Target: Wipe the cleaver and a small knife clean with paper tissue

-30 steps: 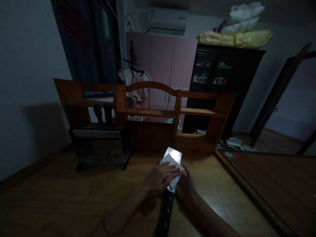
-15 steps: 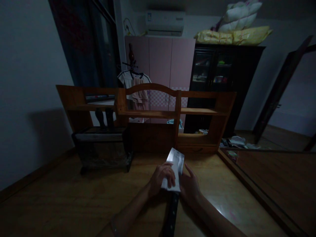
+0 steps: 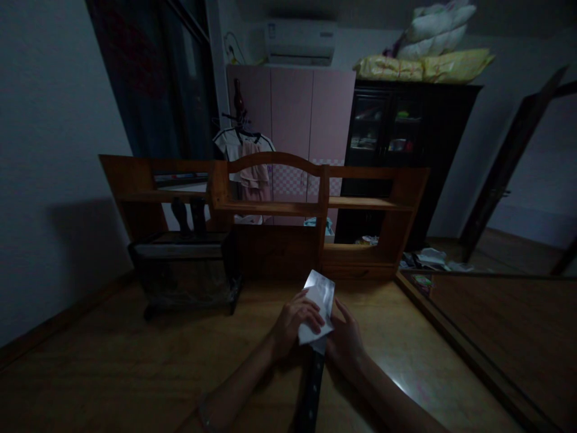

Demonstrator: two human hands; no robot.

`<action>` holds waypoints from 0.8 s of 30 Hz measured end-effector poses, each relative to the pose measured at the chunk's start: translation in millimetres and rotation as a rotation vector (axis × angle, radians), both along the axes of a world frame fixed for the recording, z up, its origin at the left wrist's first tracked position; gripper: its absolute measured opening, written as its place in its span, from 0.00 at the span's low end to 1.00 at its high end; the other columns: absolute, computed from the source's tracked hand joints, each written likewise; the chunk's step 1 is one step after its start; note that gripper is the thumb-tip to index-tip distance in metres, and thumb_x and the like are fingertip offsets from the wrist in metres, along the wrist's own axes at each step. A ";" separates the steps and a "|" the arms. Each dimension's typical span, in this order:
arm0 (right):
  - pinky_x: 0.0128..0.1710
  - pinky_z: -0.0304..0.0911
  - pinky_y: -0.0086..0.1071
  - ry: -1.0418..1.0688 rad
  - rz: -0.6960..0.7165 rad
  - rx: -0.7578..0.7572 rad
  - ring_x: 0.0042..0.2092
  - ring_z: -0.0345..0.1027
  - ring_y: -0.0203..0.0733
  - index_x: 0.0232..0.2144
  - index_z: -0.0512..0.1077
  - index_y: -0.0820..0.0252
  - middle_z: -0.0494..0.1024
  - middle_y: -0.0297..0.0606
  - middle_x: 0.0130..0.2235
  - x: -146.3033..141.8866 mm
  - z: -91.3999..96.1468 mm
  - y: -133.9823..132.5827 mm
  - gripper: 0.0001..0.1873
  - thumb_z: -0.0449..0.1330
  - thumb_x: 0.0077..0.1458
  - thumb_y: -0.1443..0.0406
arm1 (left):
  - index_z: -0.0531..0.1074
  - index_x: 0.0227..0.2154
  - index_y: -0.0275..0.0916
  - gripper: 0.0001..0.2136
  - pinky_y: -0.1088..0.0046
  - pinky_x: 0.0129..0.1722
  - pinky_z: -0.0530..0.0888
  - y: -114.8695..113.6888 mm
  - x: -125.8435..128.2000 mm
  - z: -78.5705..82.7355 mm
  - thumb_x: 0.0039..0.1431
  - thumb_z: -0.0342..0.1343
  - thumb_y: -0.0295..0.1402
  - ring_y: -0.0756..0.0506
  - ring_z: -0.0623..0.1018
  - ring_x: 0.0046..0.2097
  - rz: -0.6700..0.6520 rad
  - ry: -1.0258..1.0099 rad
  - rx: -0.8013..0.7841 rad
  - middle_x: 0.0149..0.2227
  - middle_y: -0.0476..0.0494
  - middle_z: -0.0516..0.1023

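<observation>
In the head view a cleaver (image 3: 321,287) with a bright metal blade and a black riveted handle (image 3: 311,391) points away from me, its handle toward the lower edge. My left hand (image 3: 297,319) presses a white tissue (image 3: 308,334) onto the blade, fingers bent over it. On the blade's right side, my right hand (image 3: 347,340) supports the cleaver, thumb raised along the edge. Its other fingers are hidden behind the blade. A dark knife block (image 3: 187,282) stands to the left on the table, with two black handles (image 3: 181,216) sticking up from it.
A wooden shelf unit (image 3: 270,207) runs along the back of the wooden table (image 3: 252,391). At the right lies a framed wooden panel (image 3: 496,325). Behind stand a pink wardrobe (image 3: 291,114) and a black cabinet (image 3: 415,138). The room is dim.
My left hand has slid the tissue slightly up the blade and turned it, so bare metal now shows near the handle. My right hand stays about where it was.
</observation>
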State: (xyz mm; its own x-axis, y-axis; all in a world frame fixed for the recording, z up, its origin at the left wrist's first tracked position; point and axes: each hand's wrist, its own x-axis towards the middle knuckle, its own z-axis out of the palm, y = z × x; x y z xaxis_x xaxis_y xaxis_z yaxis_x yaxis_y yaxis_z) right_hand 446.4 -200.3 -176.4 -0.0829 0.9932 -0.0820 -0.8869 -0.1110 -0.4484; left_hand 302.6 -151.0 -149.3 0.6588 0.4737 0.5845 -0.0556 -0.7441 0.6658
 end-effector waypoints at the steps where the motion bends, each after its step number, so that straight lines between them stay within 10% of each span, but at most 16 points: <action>1: 0.38 0.68 0.37 0.008 0.003 0.001 0.29 0.70 0.41 0.33 0.74 0.64 0.77 0.37 0.27 0.4 -0.2 -0.5 0.15 0.55 0.56 0.57 | 0.79 0.31 0.40 0.29 0.59 0.64 0.50 1.7 0.2 -1.8 0.67 0.28 0.35 0.46 0.72 0.50 0.026 0.030 0.032 0.40 0.46 0.79; 8: 0.39 0.67 0.39 0.056 0.007 -0.027 0.34 0.74 0.45 0.40 0.73 0.67 0.80 0.42 0.33 0.4 3.2 -4.7 0.18 0.56 0.56 0.58 | 0.72 0.51 0.47 0.22 0.57 0.65 0.43 11.5 -2.0 -6.6 0.68 0.32 0.37 0.46 0.58 0.63 0.041 0.249 0.236 0.58 0.52 0.67; 24: 0.35 0.67 0.35 0.135 0.006 -0.003 0.29 0.71 0.40 0.40 0.73 0.68 0.77 0.39 0.29 -1.0 0.4 -1.6 0.17 0.58 0.54 0.59 | 0.77 0.44 0.45 0.26 0.57 0.64 0.48 14.9 -3.3 -5.9 0.68 0.30 0.38 0.44 0.62 0.61 -0.025 0.209 0.094 0.52 0.49 0.74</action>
State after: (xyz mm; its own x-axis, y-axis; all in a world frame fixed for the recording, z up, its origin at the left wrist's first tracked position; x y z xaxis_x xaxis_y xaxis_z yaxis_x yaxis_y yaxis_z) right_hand 445.4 -201.9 -176.0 -0.0989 0.9925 -0.0723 -0.9385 -0.1172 -0.3247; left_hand 299.3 -136.1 -155.2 0.7809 0.4056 0.4750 0.0571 -0.8036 0.5924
